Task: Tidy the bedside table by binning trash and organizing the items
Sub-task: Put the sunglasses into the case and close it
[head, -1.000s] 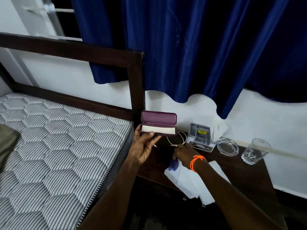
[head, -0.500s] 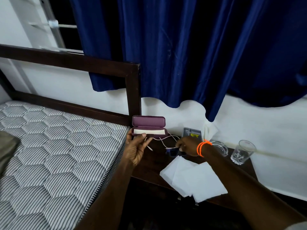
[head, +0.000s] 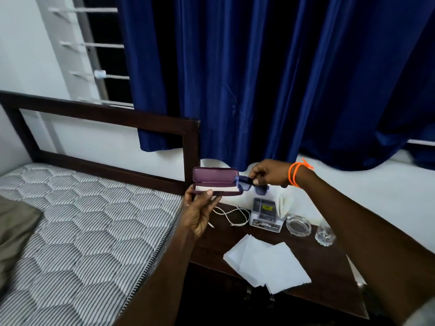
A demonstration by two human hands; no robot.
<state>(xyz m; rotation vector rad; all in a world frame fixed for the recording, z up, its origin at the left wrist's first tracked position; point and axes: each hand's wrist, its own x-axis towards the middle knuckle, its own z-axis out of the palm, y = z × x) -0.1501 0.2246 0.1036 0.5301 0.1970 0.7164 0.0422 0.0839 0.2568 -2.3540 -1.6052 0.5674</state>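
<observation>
Head view showed the left hand [head: 200, 212] raised above the bench's left edge, gripping a purple glasses case [head: 215, 182] from below, thumb pressed on the front lip; the case stood open, its lid upright and a white lining showing inside. The right hand [head: 268, 172], an orange band [head: 295, 174] at its wrist, pinched a pair of dark blue-tinted glasses [head: 249, 183] between thumb and fingers. The glasses hung at the case's right end, one lens just overlapping its edge; whether they touched the case could not be told.

Below on the dark wooden bench [head: 329, 262] a white cable [head: 231, 215] lay looped near the back left corner. Just right of it stood a small grey box [head: 264, 214] with a yellow label, some white folded material upright beside it. A clear glass ashtray [head: 298, 225] sat right of the box, and a drinking glass [head: 325, 235] stood close by, toward the right edge. White tissues [head: 266, 262] lay overlapped at the front edge, partly hanging over it. A striped mattress [head: 77, 231] lay along the bench's left side, and a blue curtain [head: 259, 78] hung behind.
</observation>
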